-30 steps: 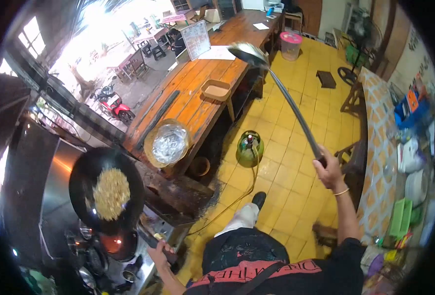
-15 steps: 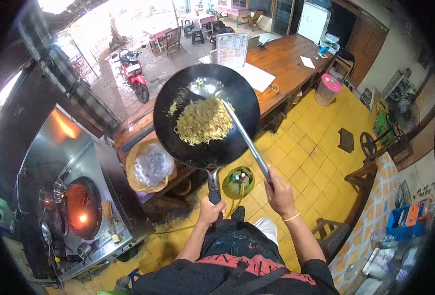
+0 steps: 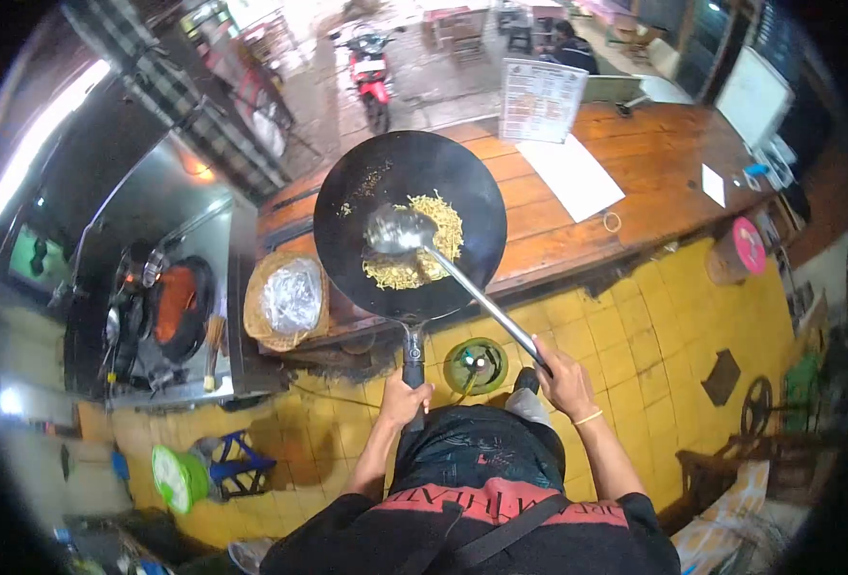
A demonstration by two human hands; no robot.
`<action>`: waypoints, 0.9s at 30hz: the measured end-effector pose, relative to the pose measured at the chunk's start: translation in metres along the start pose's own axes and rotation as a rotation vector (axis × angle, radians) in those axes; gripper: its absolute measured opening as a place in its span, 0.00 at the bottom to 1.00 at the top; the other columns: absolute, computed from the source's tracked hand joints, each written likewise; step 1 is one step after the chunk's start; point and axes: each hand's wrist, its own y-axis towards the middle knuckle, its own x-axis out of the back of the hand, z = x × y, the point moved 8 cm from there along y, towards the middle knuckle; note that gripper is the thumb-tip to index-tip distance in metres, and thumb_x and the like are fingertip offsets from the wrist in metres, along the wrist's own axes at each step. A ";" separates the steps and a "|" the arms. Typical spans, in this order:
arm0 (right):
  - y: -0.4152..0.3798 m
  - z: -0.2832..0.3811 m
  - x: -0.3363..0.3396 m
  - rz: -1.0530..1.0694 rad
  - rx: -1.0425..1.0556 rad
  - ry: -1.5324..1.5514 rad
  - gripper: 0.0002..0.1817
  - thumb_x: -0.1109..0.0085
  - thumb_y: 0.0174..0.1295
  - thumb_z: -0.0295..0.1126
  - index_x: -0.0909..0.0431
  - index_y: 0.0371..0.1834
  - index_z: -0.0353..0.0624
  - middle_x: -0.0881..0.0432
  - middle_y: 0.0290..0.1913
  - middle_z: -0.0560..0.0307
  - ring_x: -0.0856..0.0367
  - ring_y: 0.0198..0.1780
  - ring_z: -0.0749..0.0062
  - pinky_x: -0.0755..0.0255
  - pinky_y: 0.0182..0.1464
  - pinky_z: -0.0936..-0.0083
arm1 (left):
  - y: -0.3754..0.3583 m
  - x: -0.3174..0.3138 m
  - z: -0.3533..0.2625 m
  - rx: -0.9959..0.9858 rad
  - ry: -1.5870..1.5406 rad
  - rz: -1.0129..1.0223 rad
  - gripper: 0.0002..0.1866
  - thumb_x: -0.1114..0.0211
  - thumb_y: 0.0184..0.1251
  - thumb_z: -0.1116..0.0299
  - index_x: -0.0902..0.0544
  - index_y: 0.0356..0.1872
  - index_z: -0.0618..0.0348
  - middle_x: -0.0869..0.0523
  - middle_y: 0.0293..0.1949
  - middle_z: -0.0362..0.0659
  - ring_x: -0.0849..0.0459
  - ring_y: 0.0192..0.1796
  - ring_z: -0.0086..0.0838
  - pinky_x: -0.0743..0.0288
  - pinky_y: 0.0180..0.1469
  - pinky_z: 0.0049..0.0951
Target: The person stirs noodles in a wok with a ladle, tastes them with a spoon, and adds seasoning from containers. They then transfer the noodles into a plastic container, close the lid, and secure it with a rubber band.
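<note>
a: what have i got in hand here?

b: my left hand (image 3: pixel 403 402) is wrapped around the dark handle of a big round black iron wok (image 3: pixel 410 222), fingers curled tight on it, holding the pan out in front of me, over the edge of the long brown wooden counter (image 3: pixel 635 206).

a: and the other one?

b: my right hand (image 3: pixel 566 376) grips the end of a long-handled steel ladle (image 3: pixel 400 231), fingers pressed together around the shaft. its bowl sits well ahead of those fingers, resting in the pile of yellow fried noodles (image 3: pixel 434 251).

a: where are the noodles, exactly?

b: inside the wok, gathered toward the side nearer my hands, touching the ladle bowl. a few scraps cling to the far wall.

a: which step would you call this?

b: i judge it as gathering the noodles with the ladle while the wok is off the fire; the lit round burner (image 3: pixel 177 305) is well off to the left of my left fingers.

a: what does the next move call for?

b: a firm left grip to keep the pan level, and a shallow sweep of the ladle so nothing slides over the rim. the foil-lined woven basket (image 3: pixel 290 299) lies just left of the pan, and the green gas cylinder (image 3: pixel 475 365) sits on the floor between my two hands.
</note>
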 end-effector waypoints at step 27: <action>0.075 -0.085 0.024 0.344 0.364 0.083 0.28 0.46 0.59 0.32 0.36 0.65 0.56 0.23 0.32 0.43 0.23 0.31 0.44 0.27 0.34 0.55 | -0.042 -0.041 0.007 0.009 -0.037 -0.721 0.09 0.38 0.51 0.76 0.28 0.32 0.63 0.25 0.15 0.39 0.26 0.15 0.22 0.32 0.18 0.25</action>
